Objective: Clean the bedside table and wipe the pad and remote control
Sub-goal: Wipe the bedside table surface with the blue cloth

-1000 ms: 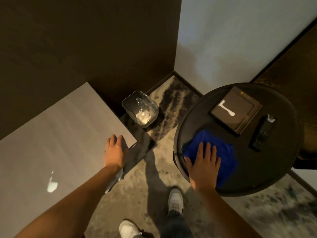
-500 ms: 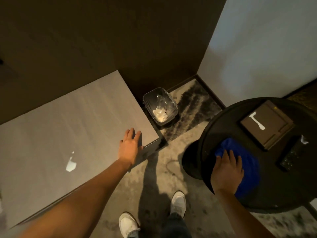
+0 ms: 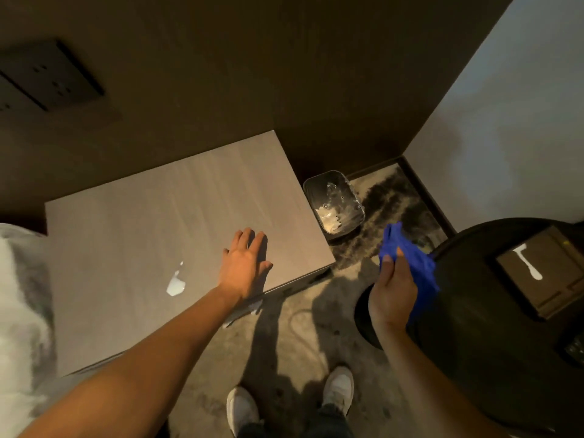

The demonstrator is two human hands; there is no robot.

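Note:
The grey bedside table (image 3: 132,241) fills the left middle, its top bare apart from a bright light patch. My left hand (image 3: 245,263) lies flat on its near right corner, fingers spread. My right hand (image 3: 393,289) grips a blue cloth (image 3: 410,263), lifted off the round dark table (image 3: 493,358) and held over the gap between the two tables. On the round table lies the brown square pad (image 3: 543,273). The dark remote control (image 3: 573,349) shows only partly at the right edge.
A small bin (image 3: 335,203) lined with clear plastic stands on the carpet in the corner behind the tables. White bedding (image 3: 19,311) is at the far left. A socket panel (image 3: 47,77) sits on the dark wall. My white shoes (image 3: 290,399) stand on the patterned carpet.
My right hand has closed on the blue cloth and lifted it off the round table toward the left. The view has turned left, showing more of the bedside table. My left hand stays put.

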